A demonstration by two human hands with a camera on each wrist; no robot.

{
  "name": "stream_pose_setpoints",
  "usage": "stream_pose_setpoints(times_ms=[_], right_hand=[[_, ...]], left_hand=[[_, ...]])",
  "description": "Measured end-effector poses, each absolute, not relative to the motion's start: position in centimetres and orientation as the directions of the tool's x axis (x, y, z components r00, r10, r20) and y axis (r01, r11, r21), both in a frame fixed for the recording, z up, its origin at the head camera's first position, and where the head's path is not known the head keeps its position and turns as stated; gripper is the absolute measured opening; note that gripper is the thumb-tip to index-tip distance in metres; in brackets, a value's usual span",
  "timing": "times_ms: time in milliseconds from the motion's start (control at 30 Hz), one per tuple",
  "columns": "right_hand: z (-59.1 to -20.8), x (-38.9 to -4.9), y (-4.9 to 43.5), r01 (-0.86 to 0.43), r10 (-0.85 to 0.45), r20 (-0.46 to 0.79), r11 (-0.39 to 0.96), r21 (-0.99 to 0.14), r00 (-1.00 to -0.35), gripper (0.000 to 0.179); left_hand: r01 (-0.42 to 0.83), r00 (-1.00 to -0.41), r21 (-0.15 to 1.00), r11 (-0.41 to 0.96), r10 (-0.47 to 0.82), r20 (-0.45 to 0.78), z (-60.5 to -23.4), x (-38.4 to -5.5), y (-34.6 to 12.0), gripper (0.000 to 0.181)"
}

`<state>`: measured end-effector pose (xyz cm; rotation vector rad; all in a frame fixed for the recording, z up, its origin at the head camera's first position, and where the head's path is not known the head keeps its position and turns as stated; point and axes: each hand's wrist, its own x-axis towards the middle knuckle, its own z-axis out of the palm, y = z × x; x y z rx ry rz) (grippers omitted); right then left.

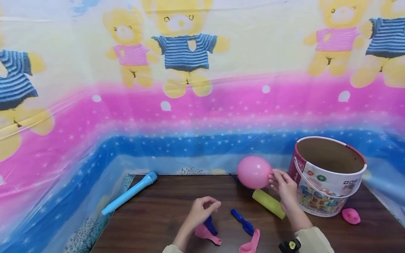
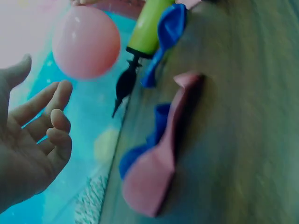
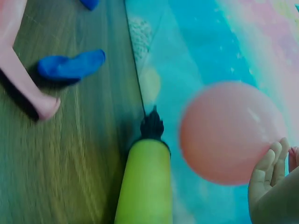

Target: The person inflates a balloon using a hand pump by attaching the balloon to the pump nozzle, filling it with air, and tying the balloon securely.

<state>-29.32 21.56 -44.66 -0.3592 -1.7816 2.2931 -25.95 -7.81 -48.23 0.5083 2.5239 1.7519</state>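
An inflated pink balloon (image 1: 253, 172) is up at the table's far side, its knot end pinched between the fingertips and thumb of my right hand (image 1: 287, 188). In the right wrist view those fingers (image 3: 267, 165) lie against the balloon's side. My left hand (image 1: 202, 210) hovers over the table with nothing in it, its fingers (image 2: 60, 123) loosely bent. Below it lie a flat pink balloon (image 1: 207, 234) and a flat blue balloon (image 1: 209, 225), overlapping. To their right are another limp blue balloon (image 1: 243, 222) and another limp pink one (image 1: 250, 243).
A yellow-green hand pump (image 1: 269, 203) with a black nozzle lies below the inflated balloon. Right of it stands a large open bucket (image 1: 329, 189), with a small pink item (image 1: 351, 216) beside it. A light-blue toy microphone (image 1: 129, 193) lies at the left edge. Printed sheeting (image 1: 190, 119) hangs behind.
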Motion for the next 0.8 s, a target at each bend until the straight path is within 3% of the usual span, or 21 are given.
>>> stream_pose_setpoints(times_ms=[200,533,800], right_hand=[[-45.9,-29.3,22.9,-0.029,0.278,-0.076,-0.355,-0.934,-0.958,0.013],[-48.3,-28.6,24.0,0.054,0.226,-0.147,-0.375,-0.926,-0.963,0.019],[-50.0,-28.4,24.9,0.037,0.232,-0.093,-0.236,-0.971,-0.968,0.026]], left_hand=[[0.177,-0.907,0.934,0.311,0.419,0.032,-49.3,-24.9,-9.5,0.024],[0.091,-0.826,0.949,0.302,0.556,-0.098,-51.4,-23.9,-10.2,0.020],[0.099,-0.749,0.951,0.294,0.651,-0.123,-52.1,-23.6,-11.0,0.023]])
